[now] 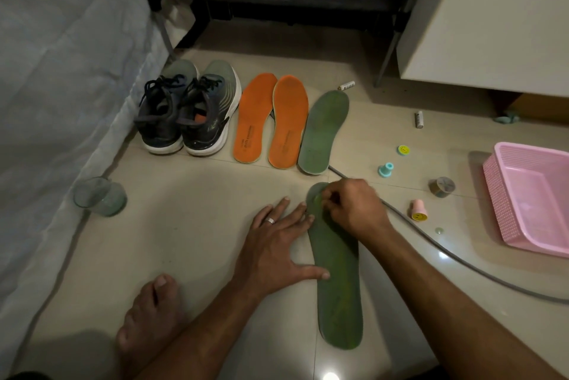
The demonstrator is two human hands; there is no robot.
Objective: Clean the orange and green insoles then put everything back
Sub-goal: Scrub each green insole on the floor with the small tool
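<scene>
Insole [337, 284] lies beneath right hand [354, 209], apparently pinched.

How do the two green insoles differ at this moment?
The near green insole lies in front of the person, with the left hand pressing its edge and the right hand working at its toe end. The far green insole lies untouched beside the orange insoles, angled slightly differently. Both are green and lie flat on the floor.

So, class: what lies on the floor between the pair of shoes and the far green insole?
Head view: two orange insoles side by side, between shoes and insole.
</scene>
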